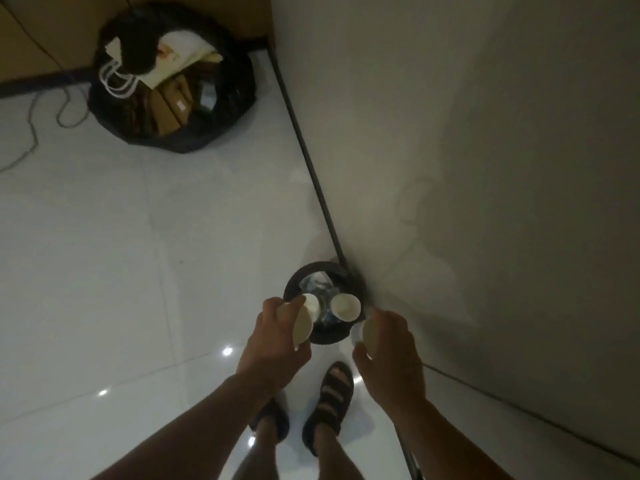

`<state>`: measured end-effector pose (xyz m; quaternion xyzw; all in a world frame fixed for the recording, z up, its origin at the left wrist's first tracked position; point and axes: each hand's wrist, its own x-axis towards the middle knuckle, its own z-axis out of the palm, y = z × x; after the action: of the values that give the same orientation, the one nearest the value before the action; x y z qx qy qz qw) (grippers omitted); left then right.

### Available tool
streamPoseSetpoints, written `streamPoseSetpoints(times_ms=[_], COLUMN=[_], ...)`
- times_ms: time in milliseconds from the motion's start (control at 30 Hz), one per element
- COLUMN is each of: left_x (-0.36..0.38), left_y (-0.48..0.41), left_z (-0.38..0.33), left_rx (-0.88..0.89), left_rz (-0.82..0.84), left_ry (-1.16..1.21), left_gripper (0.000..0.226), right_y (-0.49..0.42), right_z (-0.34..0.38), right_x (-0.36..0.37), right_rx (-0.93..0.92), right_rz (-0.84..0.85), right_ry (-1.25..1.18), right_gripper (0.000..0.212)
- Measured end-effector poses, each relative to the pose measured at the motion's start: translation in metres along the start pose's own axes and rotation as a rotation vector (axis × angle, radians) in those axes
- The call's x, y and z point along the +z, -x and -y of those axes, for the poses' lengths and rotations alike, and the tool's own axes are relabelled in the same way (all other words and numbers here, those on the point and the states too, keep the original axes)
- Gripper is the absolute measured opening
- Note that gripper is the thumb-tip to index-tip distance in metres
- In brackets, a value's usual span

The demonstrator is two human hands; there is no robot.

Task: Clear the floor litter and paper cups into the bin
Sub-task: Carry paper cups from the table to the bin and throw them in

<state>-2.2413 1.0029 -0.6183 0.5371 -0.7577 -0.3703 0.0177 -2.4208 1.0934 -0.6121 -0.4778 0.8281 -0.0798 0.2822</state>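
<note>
A small round black bin (294,280) stands on the floor against the wall, right in front of my feet. My left hand (277,341) grips a white paper cup (304,323) at the bin's left rim, and a second cup end (313,303) shows just beyond its fingers. My right hand (388,351) holds another white cup (369,336) at the bin's right rim. One more paper cup (344,306) is over the bin's mouth, open end up, with no hand touching it. Clear plastic litter lies inside the bin.
A large black rubbish bag (235,98) full of cardboard and paper bags stands at the back left. A grey cable (31,133) trails on the white tiled floor beside it. A grey wall (485,168) closes the right side. My sandalled feet (332,389) stand behind the bin.
</note>
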Motion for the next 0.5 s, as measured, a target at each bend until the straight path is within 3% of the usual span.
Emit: streamPoseSetpoints(times_ms=[100,300,500], left_x=[0.052,0.15,0.19], left_y=[-0.05,-0.112,-0.124], left_z=[0.026,0.093,0.106], left_rx=[0.077,0.014,0.076], left_rz=[-0.026,-0.006,-0.002], left_ry=[-0.014,0.058,-0.014], left_gripper=[0.064,0.062,0.068], right_y=[-0.05,-0.112,-0.126], right_z=[-0.027,-0.084,-0.093], right_x=[0.056,0.15,0.192], right_rx=[0.059,0.058,-0.028], right_rz=[-0.024,-0.09,-0.141], right_ry=[-0.075,-0.093,-0.081], right_gripper=[0.062,0.068,0.074])
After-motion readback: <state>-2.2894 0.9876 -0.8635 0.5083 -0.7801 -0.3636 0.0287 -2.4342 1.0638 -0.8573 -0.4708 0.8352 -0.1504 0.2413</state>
